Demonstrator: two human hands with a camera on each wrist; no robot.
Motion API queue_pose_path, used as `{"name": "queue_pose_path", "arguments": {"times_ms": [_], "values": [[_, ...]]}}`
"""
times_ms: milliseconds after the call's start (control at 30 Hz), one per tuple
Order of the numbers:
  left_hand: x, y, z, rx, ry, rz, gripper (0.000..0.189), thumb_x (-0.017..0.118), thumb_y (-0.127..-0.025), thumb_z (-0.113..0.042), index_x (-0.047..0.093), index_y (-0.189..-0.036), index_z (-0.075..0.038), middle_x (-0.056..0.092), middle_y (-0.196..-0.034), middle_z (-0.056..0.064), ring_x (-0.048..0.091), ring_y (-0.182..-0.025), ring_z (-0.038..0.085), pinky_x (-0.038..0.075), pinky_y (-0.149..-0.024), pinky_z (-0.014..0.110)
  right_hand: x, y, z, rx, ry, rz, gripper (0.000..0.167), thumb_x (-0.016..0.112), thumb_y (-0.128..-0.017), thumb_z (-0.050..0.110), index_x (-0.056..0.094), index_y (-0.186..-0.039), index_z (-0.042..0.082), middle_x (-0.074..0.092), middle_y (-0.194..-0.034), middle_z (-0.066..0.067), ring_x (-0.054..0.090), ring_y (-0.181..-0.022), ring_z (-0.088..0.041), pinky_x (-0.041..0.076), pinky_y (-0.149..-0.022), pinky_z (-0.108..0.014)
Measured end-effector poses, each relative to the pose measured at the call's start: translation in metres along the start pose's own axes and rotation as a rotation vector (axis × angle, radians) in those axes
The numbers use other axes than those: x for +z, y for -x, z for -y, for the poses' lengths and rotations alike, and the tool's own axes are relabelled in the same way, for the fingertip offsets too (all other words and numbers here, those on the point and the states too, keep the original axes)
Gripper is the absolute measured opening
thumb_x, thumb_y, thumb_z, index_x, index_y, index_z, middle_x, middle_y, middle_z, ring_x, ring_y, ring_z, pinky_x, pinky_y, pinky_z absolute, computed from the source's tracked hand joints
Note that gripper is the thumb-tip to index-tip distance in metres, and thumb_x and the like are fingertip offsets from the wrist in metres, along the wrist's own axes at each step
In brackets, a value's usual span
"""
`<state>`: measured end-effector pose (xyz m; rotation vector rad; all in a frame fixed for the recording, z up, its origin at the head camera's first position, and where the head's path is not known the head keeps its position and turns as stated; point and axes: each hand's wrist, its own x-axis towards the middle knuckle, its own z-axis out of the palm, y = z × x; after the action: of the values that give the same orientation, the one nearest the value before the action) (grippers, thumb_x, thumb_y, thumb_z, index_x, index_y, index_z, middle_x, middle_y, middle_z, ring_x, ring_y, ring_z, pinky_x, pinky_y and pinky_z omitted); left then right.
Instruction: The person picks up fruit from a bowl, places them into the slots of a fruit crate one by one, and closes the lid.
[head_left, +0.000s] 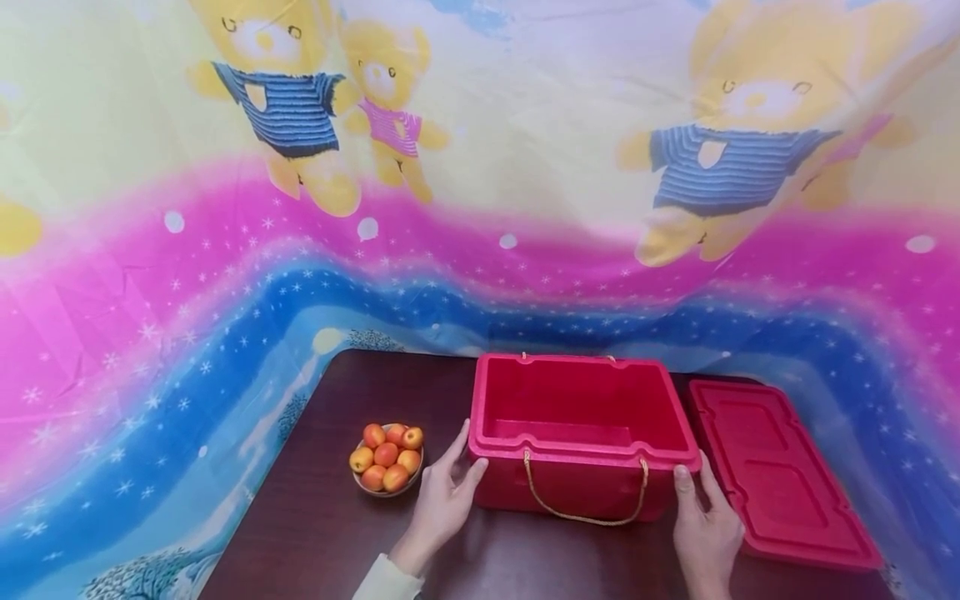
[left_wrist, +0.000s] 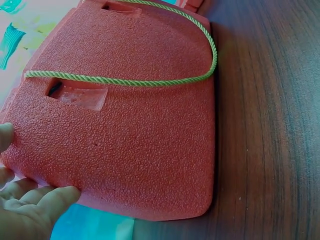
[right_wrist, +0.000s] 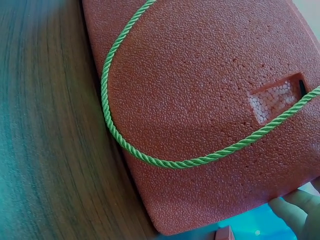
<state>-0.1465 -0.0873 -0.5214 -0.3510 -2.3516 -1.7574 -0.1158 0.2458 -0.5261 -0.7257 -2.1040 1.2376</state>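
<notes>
A red foam box stands on the table without its lid, its inner walls and floor showing in the head view. My left hand grips its near left corner, thumb on the front wall and fingers along the side. At the near right corner, my right hand holds the box the same way. A twisted gold rope handle droops across the front between both hands; the wrist views show this rope looking green against the pebbled wall. The fingertips of my left hand press on the box's side edge.
A small bowl heaped with red-yellow fruits sits left of the box, close to my left hand. The red lid lies flat at the right. Behind the dark wooden table hangs a bear-printed cloth.
</notes>
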Motion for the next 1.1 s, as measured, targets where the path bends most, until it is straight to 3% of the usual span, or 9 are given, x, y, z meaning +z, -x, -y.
{"name": "queue_pose_path", "arguments": {"times_ms": [67, 100, 233, 267, 367, 467, 600, 833, 1100], "values": [[0.000, 0.001, 0.000, 0.000, 0.006, -0.003, 0.067, 0.069, -0.097, -0.032, 0.040, -0.156, -0.020, 0.047, -0.152, 0.003, 0.058, -0.127, 0.022, 0.053, -0.094, 0.032, -0.001, 0.002, 0.000, -0.004, -0.004, -0.007, 0.054, 0.066, -0.096, 0.047, 0.054, -0.145, 0.027, 0.058, -0.139, -0.009, 0.051, -0.093, 0.023, 0.036, -0.092, -0.004], [-0.001, 0.002, 0.000, 0.008, 0.005, -0.008, 0.066, 0.069, -0.097, -0.031, 0.041, -0.155, -0.019, 0.048, -0.152, 0.004, 0.059, -0.126, 0.023, 0.053, -0.093, 0.033, -0.001, 0.003, 0.001, -0.001, -0.003, -0.009, 0.054, 0.066, -0.096, 0.047, 0.054, -0.144, 0.028, 0.058, -0.139, -0.009, 0.055, -0.098, 0.018, 0.035, -0.091, -0.003], [-0.002, 0.004, -0.002, 0.031, 0.017, -0.032, 0.065, 0.071, -0.096, -0.027, 0.043, -0.154, -0.018, 0.049, -0.150, 0.007, 0.060, -0.124, 0.026, 0.054, -0.092, 0.037, -0.002, 0.006, 0.004, 0.019, -0.007, -0.011, 0.054, 0.067, -0.095, 0.048, 0.055, -0.144, 0.026, 0.059, -0.138, -0.010, 0.063, -0.114, -0.014, 0.037, -0.089, -0.002], [-0.003, 0.004, -0.002, 0.035, 0.020, -0.037, 0.065, 0.071, -0.096, -0.026, 0.044, -0.154, -0.018, 0.049, -0.150, 0.007, 0.060, -0.123, 0.027, 0.054, -0.092, 0.038, -0.002, 0.007, 0.005, 0.022, -0.008, -0.010, 0.055, 0.067, -0.095, 0.048, 0.055, -0.144, 0.026, 0.059, -0.138, -0.010, 0.063, -0.114, -0.015, 0.037, -0.087, -0.001], [-0.004, 0.006, -0.003, 0.041, 0.036, -0.044, 0.064, 0.072, -0.095, -0.024, 0.045, -0.153, -0.017, 0.050, -0.150, 0.008, 0.060, -0.123, 0.030, 0.054, -0.092, 0.041, -0.003, 0.009, 0.005, 0.037, -0.012, -0.015, 0.056, 0.067, -0.094, 0.049, 0.055, -0.144, 0.025, 0.059, -0.138, -0.009, 0.060, -0.106, 0.006, 0.036, -0.078, 0.003], [-0.005, 0.007, -0.003, 0.032, 0.033, -0.042, 0.064, 0.072, -0.095, -0.025, 0.045, -0.153, -0.018, 0.050, -0.150, 0.008, 0.060, -0.124, 0.029, 0.054, -0.092, 0.042, -0.004, 0.012, 0.006, 0.050, -0.022, -0.022, 0.056, 0.068, -0.094, 0.050, 0.056, -0.143, 0.026, 0.058, -0.140, -0.009, 0.058, -0.112, 0.007, 0.035, -0.084, 0.002], [-0.005, 0.009, -0.002, 0.037, 0.013, -0.041, 0.064, 0.071, -0.095, -0.026, 0.045, -0.153, -0.019, 0.051, -0.149, 0.009, 0.061, -0.123, 0.027, 0.054, -0.093, 0.040, -0.005, 0.018, 0.005, 0.066, -0.029, -0.034, 0.054, 0.068, -0.094, 0.049, 0.056, -0.143, 0.030, 0.057, -0.140, -0.010, 0.054, -0.130, -0.017, 0.033, -0.095, -0.003], [-0.005, 0.011, -0.001, 0.067, 0.017, -0.057, 0.062, 0.070, -0.097, -0.026, 0.045, -0.153, -0.018, 0.051, -0.148, 0.010, 0.061, -0.122, 0.027, 0.053, -0.093, 0.042, -0.006, 0.021, 0.002, 0.025, -0.033, -0.079, 0.048, 0.072, -0.092, 0.045, 0.062, -0.137, 0.034, 0.063, -0.132, -0.013, 0.044, -0.099, 0.026, 0.033, -0.089, -0.002], [-0.004, 0.012, 0.003, 0.069, -0.013, -0.057, 0.063, 0.068, -0.098, -0.028, 0.043, -0.154, -0.015, 0.049, -0.151, 0.008, 0.058, -0.126, 0.026, 0.051, -0.096, 0.043, -0.002, 0.020, 0.001, -0.023, -0.131, -0.109, 0.046, 0.076, -0.091, 0.034, 0.065, -0.135, 0.024, 0.063, -0.129, -0.017, 0.051, -0.092, 0.027, 0.041, -0.079, 0.001]]}}
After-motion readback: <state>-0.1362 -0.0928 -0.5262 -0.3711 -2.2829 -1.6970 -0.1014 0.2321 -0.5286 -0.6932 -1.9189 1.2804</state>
